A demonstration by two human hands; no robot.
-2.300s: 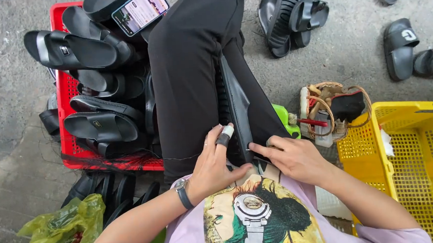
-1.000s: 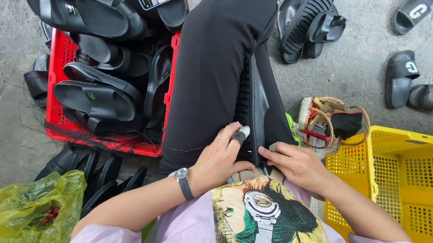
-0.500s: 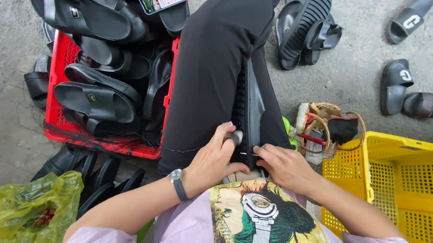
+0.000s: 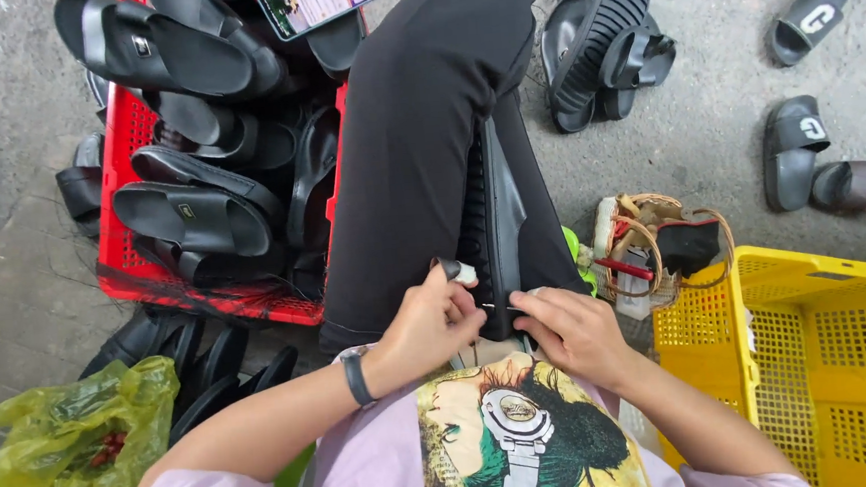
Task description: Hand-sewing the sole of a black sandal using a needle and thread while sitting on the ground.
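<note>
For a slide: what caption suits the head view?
Both hands, left hand and right hand, work on a black sandal held between the knees.

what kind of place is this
Likely an informal sandal-making or repair spot on a bare concrete floor: a red crate heaped with black sandals, a yellow crate, and loose sandals lying about.

Two crates (image 4: 810, 351), one phone (image 4: 315, 0), one green bag (image 4: 55, 447)
</note>
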